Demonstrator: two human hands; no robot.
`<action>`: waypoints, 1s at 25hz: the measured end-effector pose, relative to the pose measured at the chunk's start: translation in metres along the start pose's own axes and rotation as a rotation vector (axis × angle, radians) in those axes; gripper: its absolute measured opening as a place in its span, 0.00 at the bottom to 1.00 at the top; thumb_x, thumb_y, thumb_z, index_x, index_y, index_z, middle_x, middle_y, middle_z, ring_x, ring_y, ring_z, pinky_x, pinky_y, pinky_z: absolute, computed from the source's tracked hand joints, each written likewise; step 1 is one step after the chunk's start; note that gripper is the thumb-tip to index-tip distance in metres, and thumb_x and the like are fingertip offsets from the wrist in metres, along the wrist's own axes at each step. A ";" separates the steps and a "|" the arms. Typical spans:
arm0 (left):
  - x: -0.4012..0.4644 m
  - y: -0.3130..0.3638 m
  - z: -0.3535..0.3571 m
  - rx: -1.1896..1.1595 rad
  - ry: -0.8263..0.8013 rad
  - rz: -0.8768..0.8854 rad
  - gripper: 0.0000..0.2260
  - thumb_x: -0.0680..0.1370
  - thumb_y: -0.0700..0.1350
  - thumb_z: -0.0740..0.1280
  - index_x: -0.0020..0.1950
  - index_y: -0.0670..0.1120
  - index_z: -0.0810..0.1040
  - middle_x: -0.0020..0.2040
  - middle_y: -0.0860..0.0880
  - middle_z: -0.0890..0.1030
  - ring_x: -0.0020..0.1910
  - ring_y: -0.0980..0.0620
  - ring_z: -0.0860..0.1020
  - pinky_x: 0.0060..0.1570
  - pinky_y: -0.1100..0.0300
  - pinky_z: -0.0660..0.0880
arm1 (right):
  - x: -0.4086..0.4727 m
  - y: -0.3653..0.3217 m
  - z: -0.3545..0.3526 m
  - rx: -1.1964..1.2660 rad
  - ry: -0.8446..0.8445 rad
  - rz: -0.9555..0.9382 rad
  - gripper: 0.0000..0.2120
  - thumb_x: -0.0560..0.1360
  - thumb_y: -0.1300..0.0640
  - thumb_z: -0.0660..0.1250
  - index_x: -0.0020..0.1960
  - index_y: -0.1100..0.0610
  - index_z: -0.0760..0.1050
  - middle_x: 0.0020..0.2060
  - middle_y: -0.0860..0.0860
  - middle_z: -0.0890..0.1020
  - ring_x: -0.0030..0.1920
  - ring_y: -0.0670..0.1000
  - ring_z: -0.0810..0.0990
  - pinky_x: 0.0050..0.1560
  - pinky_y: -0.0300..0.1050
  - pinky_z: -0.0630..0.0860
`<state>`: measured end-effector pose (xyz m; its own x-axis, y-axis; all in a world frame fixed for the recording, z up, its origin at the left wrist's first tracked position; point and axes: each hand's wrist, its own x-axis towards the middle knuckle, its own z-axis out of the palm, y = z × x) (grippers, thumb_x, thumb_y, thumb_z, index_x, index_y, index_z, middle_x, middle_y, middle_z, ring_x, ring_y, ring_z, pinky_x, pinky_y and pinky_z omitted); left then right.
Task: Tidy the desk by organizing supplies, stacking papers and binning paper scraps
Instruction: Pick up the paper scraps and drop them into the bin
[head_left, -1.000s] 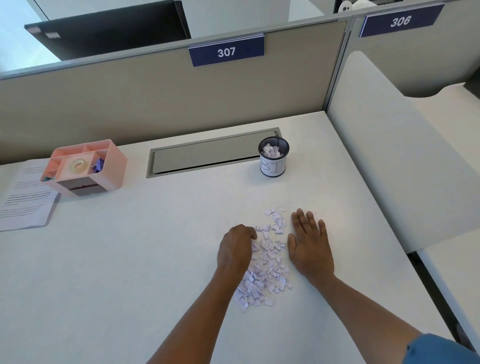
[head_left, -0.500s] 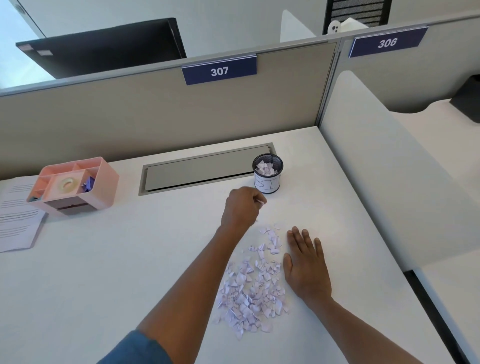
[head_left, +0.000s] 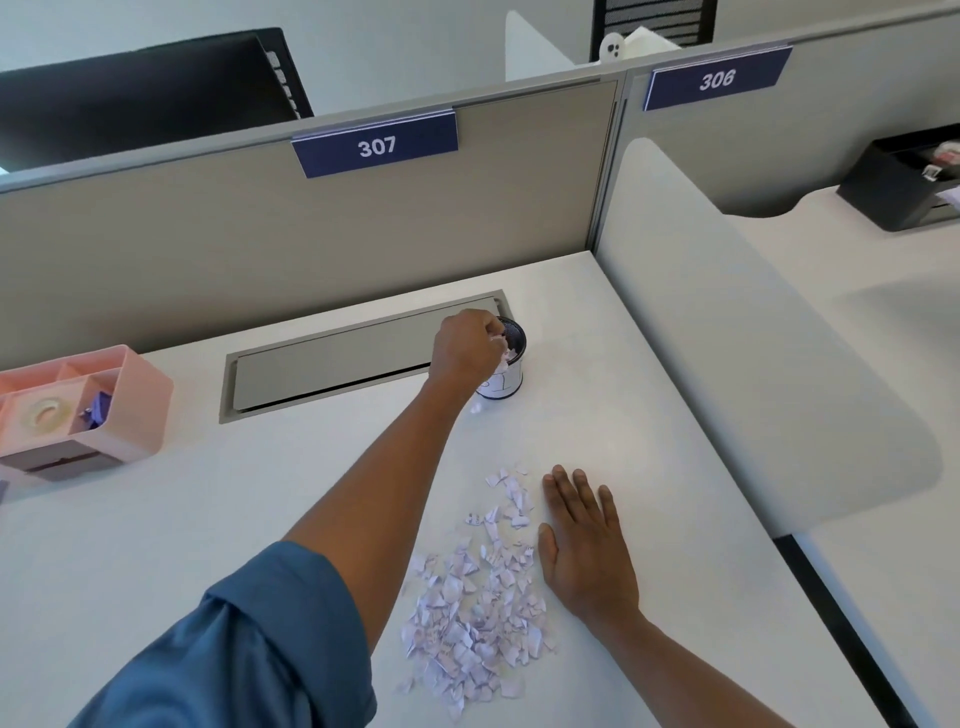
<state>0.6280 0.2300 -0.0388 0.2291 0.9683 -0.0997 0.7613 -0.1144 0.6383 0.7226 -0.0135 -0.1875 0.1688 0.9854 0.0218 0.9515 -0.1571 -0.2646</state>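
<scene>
Nearest, the scraps lie heaped at 6 o'clock, the flat, empty right hand walling their 3 o'clock edge. Farther, at 12 o'clock, the left hand, having risen from the heap, pinches scraps over the cup: another load nearly binned, most scraps remaining.

You see a bright, evenly lit worktop with soft shadows; your left hand blurs slightly, and partition lines bend toward the edges.
</scene>
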 end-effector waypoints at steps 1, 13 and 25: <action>0.002 -0.002 0.002 0.006 0.005 0.002 0.07 0.76 0.41 0.70 0.53 0.46 0.84 0.51 0.48 0.85 0.52 0.48 0.80 0.47 0.64 0.69 | 0.000 0.000 0.000 0.004 0.000 0.001 0.28 0.79 0.50 0.54 0.78 0.56 0.60 0.78 0.51 0.61 0.79 0.53 0.56 0.77 0.58 0.54; -0.002 -0.028 -0.014 -0.083 0.144 0.048 0.11 0.77 0.39 0.65 0.55 0.49 0.83 0.53 0.54 0.85 0.54 0.53 0.81 0.52 0.63 0.70 | -0.001 0.001 0.002 -0.016 0.001 0.003 0.28 0.79 0.50 0.53 0.78 0.56 0.60 0.78 0.51 0.61 0.79 0.53 0.56 0.77 0.58 0.55; -0.123 -0.137 0.013 0.101 -0.031 -0.166 0.12 0.79 0.45 0.68 0.63 0.48 0.80 0.64 0.47 0.79 0.61 0.46 0.78 0.62 0.54 0.73 | 0.001 0.002 0.001 -0.048 0.008 0.004 0.29 0.79 0.49 0.49 0.78 0.56 0.59 0.78 0.51 0.61 0.78 0.54 0.57 0.78 0.57 0.54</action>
<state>0.5030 0.1232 -0.1238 0.1122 0.9686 -0.2217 0.8470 0.0234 0.5310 0.7238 -0.0129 -0.1893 0.1749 0.9842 0.0281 0.9619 -0.1647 -0.2185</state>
